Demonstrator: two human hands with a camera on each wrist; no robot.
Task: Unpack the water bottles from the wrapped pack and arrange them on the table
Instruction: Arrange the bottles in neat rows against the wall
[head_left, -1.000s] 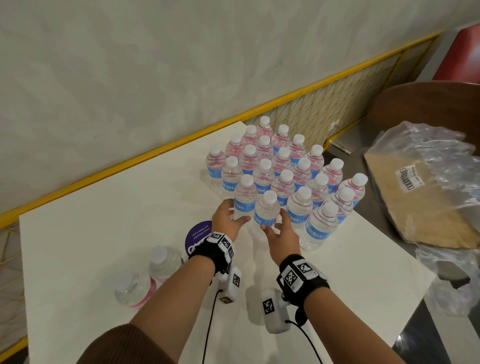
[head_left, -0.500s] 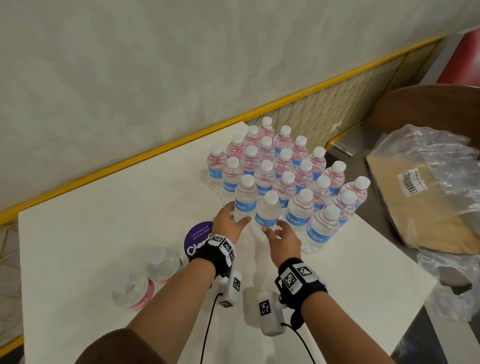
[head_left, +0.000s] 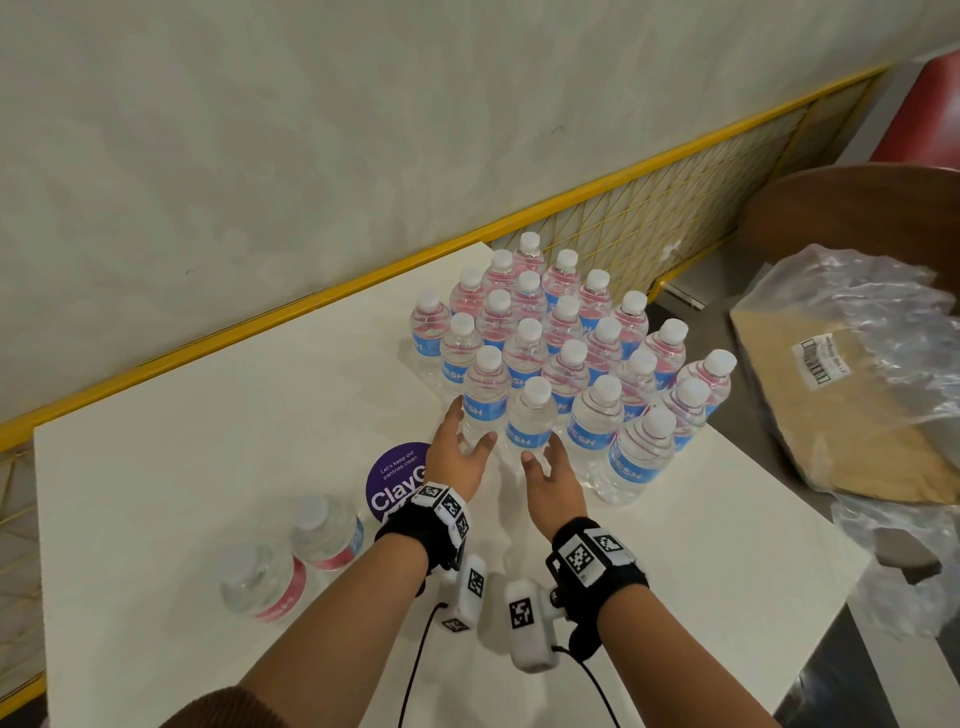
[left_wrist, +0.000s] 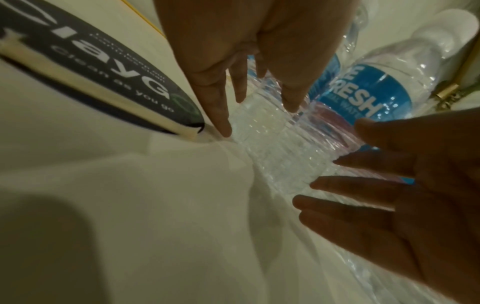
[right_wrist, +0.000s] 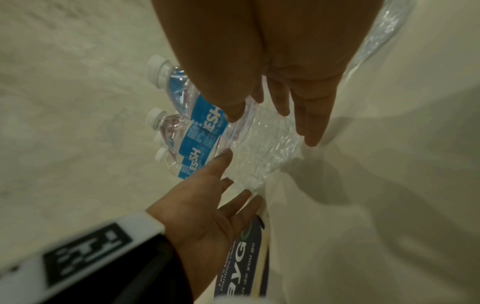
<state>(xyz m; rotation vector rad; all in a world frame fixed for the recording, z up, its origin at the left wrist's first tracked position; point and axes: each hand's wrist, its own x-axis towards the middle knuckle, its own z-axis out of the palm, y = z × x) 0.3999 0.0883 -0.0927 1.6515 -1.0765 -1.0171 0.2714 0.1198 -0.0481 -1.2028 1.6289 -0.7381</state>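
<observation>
Many clear water bottles (head_left: 566, 332) with white caps and blue or pink labels stand upright in tight rows on the white table (head_left: 208, 467). The front bottle (head_left: 530, 423) stands at the near tip of the group. My left hand (head_left: 462, 452) and right hand (head_left: 545, 465) flank its base, both with straight, spread fingers and nothing held. In the left wrist view my left hand's fingers (left_wrist: 215, 102) point at the ribbed lower body of this bottle (left_wrist: 285, 156). The right wrist view shows the same bottle (right_wrist: 262, 152). Whether any fingertip touches it is unclear.
Two more bottles (head_left: 324, 530) (head_left: 262, 584) stand apart at the near left. A round purple sticker (head_left: 397, 480) lies on the table by my left wrist. The crumpled plastic wrap with its cardboard tray (head_left: 857, 405) lies off the table's right edge. A yellow rail (head_left: 311, 306) borders the far side.
Both hands have slid down and back from the front bottle's label to its base, and their fingers have straightened. The bottle stays in place in the group.
</observation>
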